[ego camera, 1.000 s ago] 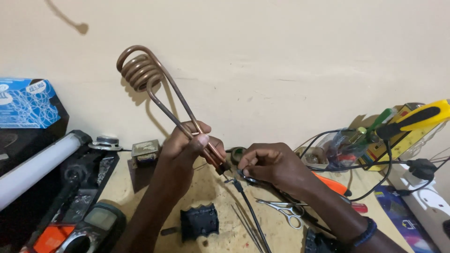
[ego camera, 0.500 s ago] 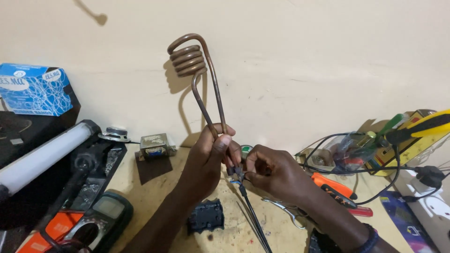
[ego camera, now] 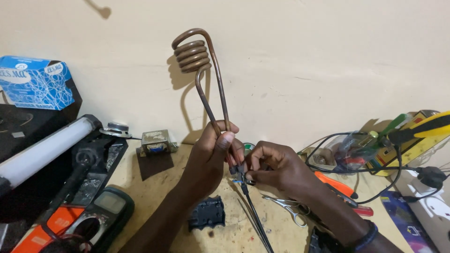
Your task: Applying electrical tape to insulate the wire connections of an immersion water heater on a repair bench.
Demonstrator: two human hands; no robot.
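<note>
My left hand (ego camera: 211, 157) grips the two straight legs of a copper-coloured coil heating element (ego camera: 197, 54), holding it upright with the coil at the top against the wall. My right hand (ego camera: 274, 168) pinches the thin dark wires (ego camera: 253, 211) where they meet the bottom ends of the element, just right of my left thumb. The wires trail down toward the table's front edge.
A green multimeter (ego camera: 101, 213) and white tube lamp (ego camera: 42, 150) lie at the left, under a blue box (ego camera: 35, 82). A small transformer (ego camera: 154, 143), black plastic part (ego camera: 206, 213), scissors (ego camera: 288, 208), orange-handled tool (ego camera: 335, 185) and cluttered cables and screwdrivers (ego camera: 389, 140) surround the hands.
The heating element has swung from leaning left to nearly upright and shifted right in view. Both hands stay at its base with the wires.
</note>
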